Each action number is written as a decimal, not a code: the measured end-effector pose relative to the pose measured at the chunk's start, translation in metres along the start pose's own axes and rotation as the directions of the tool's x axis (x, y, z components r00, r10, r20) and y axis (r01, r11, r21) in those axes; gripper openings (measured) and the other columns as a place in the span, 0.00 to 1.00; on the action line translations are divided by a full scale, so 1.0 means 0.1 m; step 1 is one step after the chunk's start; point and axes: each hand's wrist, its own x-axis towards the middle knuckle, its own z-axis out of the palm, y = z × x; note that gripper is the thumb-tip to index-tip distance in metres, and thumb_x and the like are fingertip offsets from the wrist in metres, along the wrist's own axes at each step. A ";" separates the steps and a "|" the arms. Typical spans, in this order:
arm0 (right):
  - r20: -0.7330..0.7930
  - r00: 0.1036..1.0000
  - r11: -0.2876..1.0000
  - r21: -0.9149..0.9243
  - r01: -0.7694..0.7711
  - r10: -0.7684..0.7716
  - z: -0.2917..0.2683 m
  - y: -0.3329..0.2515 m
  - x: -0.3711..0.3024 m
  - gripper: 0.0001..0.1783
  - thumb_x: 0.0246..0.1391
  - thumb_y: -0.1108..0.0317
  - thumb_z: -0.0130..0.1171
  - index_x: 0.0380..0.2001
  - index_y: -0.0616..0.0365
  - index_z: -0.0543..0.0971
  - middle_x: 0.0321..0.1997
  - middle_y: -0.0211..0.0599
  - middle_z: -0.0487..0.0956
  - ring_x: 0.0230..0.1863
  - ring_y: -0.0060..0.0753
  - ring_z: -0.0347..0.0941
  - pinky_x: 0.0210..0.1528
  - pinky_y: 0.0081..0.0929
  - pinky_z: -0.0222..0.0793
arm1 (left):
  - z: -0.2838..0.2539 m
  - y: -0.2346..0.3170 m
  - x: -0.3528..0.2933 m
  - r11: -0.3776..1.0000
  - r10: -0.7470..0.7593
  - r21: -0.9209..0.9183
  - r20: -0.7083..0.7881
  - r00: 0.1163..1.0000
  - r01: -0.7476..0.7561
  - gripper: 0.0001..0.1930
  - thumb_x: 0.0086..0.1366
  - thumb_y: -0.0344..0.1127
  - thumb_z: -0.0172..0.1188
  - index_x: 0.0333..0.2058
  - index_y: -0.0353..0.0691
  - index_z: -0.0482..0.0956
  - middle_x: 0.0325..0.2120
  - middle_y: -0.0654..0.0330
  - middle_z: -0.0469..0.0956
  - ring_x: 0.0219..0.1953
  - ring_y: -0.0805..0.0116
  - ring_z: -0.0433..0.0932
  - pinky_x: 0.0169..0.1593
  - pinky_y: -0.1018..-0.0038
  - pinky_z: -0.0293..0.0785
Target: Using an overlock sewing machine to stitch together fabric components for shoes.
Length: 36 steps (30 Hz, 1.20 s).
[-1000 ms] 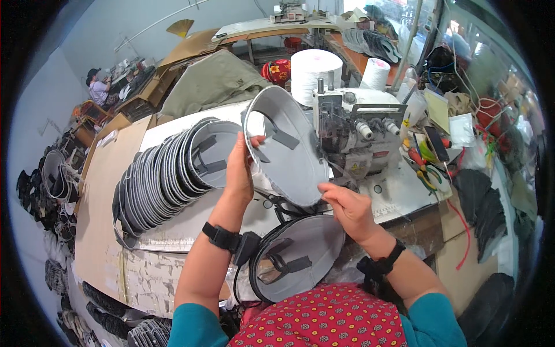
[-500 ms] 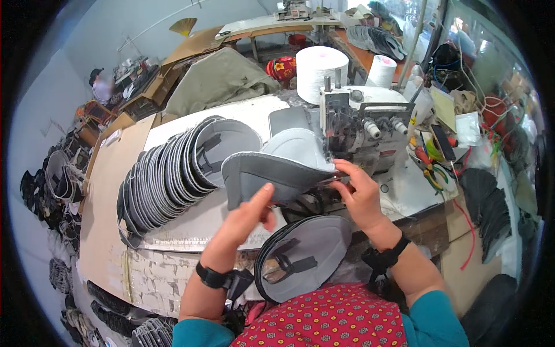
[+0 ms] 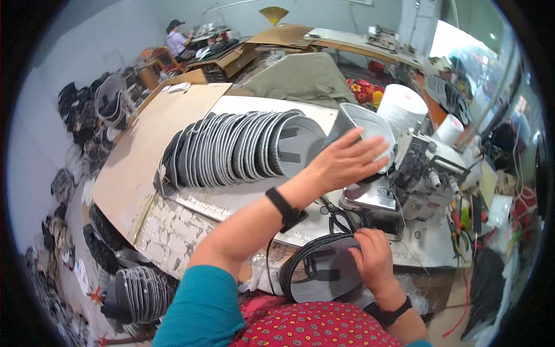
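My left hand [image 3: 347, 165] reaches across the table, its fingers stretched out flat against a curved grey fabric piece [image 3: 370, 120] with a pale inside. That piece stands tilted beside the sewing machine [image 3: 425, 199], partly covered by my hand. Close to my body, my right hand [image 3: 374, 257] has its fingers curled at the rim of the top piece in a small nested stack of grey fabric pieces [image 3: 341, 267]. Dark strips show inside that stack. Black-handled scissors [image 3: 340, 218] lie between my two hands, by the machine's base.
A long row of nested grey pieces [image 3: 231, 151] lies along the table's left side. Two white thread cones [image 3: 403, 110] stand behind the machine. Pliers and tools [image 3: 458, 225] lie at the right. A person [image 3: 177, 41] sits far back left.
My left hand has swung forward and right with the grey piece, now beyond the machine's near edge. My right hand has let go of it and dropped to the near stack. The view has turned left.
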 end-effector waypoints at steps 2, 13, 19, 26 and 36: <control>0.018 1.000 0.999 0.050 0.015 -0.016 -0.05 -0.03 -0.04 0.20 0.37 0.76 0.67 0.38 0.63 0.76 0.45 0.45 0.77 0.44 0.51 0.72 0.47 0.42 0.69 | 0.05 -0.12 -0.02 0.996 -0.060 -0.037 0.402 0.913 0.082 0.18 0.62 0.35 0.53 0.52 0.51 0.75 0.38 0.66 0.77 0.41 0.68 0.78 0.53 0.63 0.67; -0.050 0.875 0.727 0.580 -0.367 0.481 -1.20 0.21 0.01 0.07 0.56 0.83 0.53 0.36 0.61 0.73 0.40 0.34 0.80 0.37 0.17 0.75 0.37 0.19 0.70 | -0.35 -0.07 -0.75 0.903 -0.370 0.404 0.905 0.209 -0.149 0.24 0.59 0.41 0.59 0.56 0.50 0.73 0.42 0.57 0.76 0.46 0.64 0.75 0.45 0.61 0.68; 0.247 0.740 0.345 0.763 -0.547 0.626 -0.95 -0.04 0.42 0.15 0.59 0.78 0.52 0.49 0.67 0.78 0.42 0.35 0.82 0.38 0.20 0.77 0.42 0.20 0.73 | -0.23 0.09 -0.81 0.881 -0.434 0.239 0.752 0.497 0.408 0.17 0.61 0.50 0.58 0.39 0.45 0.84 0.41 0.63 0.79 0.48 0.63 0.76 0.47 0.57 0.71; -0.174 0.684 0.592 0.675 -0.441 0.708 -0.12 0.65 0.38 0.10 0.61 0.72 0.58 0.42 0.67 0.81 0.32 0.30 0.82 0.30 0.14 0.71 0.33 0.17 0.67 | -0.10 0.16 -0.32 -0.646 -0.494 -0.595 0.804 0.332 0.479 0.17 0.67 0.41 0.50 0.46 0.36 0.78 0.39 0.59 0.82 0.26 0.79 0.73 0.31 0.81 0.68; -0.340 0.932 0.992 0.062 -0.108 0.123 0.05 0.45 0.24 0.13 0.54 0.74 0.61 0.44 0.60 0.77 0.30 0.44 0.80 0.29 0.44 0.78 0.28 0.34 0.73 | 0.19 0.00 -0.47 -0.600 -0.681 -0.584 0.731 0.032 0.547 0.15 0.63 0.48 0.65 0.31 0.43 0.76 0.20 0.72 0.72 0.19 0.81 0.64 0.23 0.82 0.57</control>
